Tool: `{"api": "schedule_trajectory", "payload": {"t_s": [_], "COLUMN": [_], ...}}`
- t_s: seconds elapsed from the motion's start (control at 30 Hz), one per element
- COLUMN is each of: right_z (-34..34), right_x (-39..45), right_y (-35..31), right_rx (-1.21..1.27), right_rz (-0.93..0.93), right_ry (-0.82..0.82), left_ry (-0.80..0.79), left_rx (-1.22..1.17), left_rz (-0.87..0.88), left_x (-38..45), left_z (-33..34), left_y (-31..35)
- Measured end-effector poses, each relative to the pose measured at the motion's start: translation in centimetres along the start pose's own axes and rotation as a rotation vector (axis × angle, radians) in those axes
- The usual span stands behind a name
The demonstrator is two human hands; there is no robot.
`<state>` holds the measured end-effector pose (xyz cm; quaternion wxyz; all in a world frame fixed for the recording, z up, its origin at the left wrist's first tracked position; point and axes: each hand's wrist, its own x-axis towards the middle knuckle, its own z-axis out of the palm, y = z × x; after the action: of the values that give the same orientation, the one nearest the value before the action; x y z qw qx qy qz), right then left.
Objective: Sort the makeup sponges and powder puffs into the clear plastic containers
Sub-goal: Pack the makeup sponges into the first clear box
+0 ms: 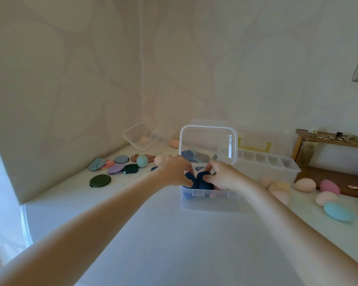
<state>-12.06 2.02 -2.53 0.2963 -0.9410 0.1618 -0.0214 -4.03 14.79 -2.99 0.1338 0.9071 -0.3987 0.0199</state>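
Closest to me are my two bare forearms, reaching out over the white tabletop [174, 244] toward the clear container [210, 198] sitting in the middle, its hinged lid [208, 144] standing open at the back. My left hand [175, 171] is curled round a dark blue puff [189, 179] right at the container's mouth, and my right hand [222, 175] is pinching a second dark blue puff [205, 181] just beside it, thumb pressed on top, so both hands are grasping and the two puffs touch each other over the box. There's more blue and something pinkish lower down inside the container, but I can't make out exactly what. Off to the left on the tabletop is a loose bunch of flat puffs: a dark green round one [100, 180] nearest, then a lilac one [116, 168], a grey-blue one [121, 159] and a teal egg sponge [142, 161]. Behind those a second clear tub [140, 136] is tipped up against the wall with a peach sponge in it. To the right there's a long divided clear box [269, 168], and beyond it a scatter of egg sponges, including a pink one [330, 187] and a light blue one [338, 211] close to the edge.
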Motion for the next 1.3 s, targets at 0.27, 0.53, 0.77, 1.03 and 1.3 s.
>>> {"api": "schedule_trajectory", "payload": {"t_s": [0.27,0.53,0.77,1.03,1.3], "right_z": [0.4,-0.9,-6.2,-2.4,-6.1], "right_x": [-0.3,0.2,1.3,1.3,1.3], "right_y": [0.3,0.3,3.9,8.2,4.5], "right_rx": [-0.080,-0.009,-0.162,-0.427,-0.080], "right_rz": [-0.051,-0.033,0.091,0.160,-0.010], "right_ry": [0.023,-0.056,0.356,0.165,0.519], "left_ry": [0.028,-0.070,-0.081,-0.095,-0.125], "left_rx": [0.017,-0.013,-0.046,-0.083,-0.116], "left_rz": [0.072,0.264,0.226,0.184,0.144], "left_x": [0.1,1.1,1.5,1.4,1.5], "left_z": [0.3,0.3,0.9,0.9,0.9], "left_y": [0.2,1.6,1.0,1.1,1.1]}}
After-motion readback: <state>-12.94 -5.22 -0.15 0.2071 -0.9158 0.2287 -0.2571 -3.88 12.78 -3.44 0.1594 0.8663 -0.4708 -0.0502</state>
